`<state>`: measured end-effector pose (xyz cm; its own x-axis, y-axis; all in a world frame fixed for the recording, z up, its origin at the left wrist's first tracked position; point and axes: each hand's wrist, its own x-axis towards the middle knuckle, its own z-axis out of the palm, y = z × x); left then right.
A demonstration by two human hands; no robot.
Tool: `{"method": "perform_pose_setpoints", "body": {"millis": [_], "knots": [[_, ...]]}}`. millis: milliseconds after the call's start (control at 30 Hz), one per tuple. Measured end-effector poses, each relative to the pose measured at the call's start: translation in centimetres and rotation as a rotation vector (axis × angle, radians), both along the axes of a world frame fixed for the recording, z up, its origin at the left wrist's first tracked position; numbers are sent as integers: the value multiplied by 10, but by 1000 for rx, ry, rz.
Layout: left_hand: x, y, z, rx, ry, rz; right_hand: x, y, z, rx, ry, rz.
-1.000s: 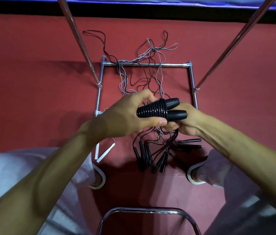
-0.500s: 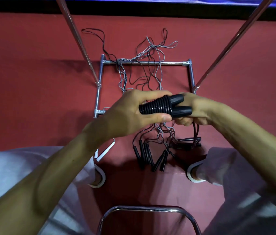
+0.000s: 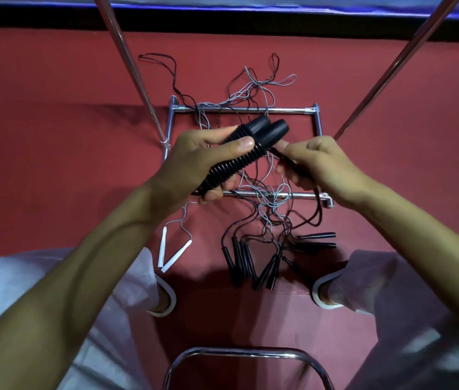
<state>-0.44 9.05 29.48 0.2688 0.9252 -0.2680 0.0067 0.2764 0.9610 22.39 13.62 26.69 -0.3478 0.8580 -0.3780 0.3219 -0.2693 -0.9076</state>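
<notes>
no readable text, labels, brands or numbers on any surface in view

Both bare forearms come up from the bottom corners and meet in the middle, with the hands close together but not touching. The left hand (image 3: 203, 161) is wrapped around a pair of black ribbed handles (image 3: 253, 153) — thumb laid flat across the top with the nail up, fingers curled underneath — holding them tilted up and to the right. The right hand (image 3: 324, 167) sits back-up with its fingers curled in, and it looks like thumb and fingers pinch a black cord (image 3: 319, 205) just below the handle tips, though the grip itself is mostly hidden.
</notes>
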Motion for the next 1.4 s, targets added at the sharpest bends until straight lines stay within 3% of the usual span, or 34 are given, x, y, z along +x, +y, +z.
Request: {"method": "perform_pose_setpoints", "body": {"millis": [200,300,367,467,533,633,767,933,1033,1100,1200,1333,1400], "knots": [[-8,10,1,-318,-96,-8,11,-6,-14,829,-420,17],[-13,16,2,-457,-137,-44,15,-6,-12,915,-450,25],[-15,17,2,-469,-133,-50,15,-4,-8,694,-330,56],[-15,17,0,-460,-104,-47,12,1,3,-30,13,97],[-15,16,-3,-444,-75,-43,14,5,7,-412,126,130],[-14,15,-6,-401,-50,-21,16,7,9,-493,146,142],[-11,10,-7,-259,19,28,12,3,4,-281,19,122],[-7,9,-9,-122,104,69,9,-7,3,385,-301,161],[-4,10,-12,-61,196,102,6,-10,3,525,-447,253],[1,10,-17,0,289,131,4,-10,2,376,-371,243],[7,9,-26,173,385,162,2,-7,3,-126,-4,112],[14,8,-38,390,729,118,1,-4,-4,-622,224,-49],[20,5,-42,444,891,91,-2,-7,-8,-761,295,-87]]}}
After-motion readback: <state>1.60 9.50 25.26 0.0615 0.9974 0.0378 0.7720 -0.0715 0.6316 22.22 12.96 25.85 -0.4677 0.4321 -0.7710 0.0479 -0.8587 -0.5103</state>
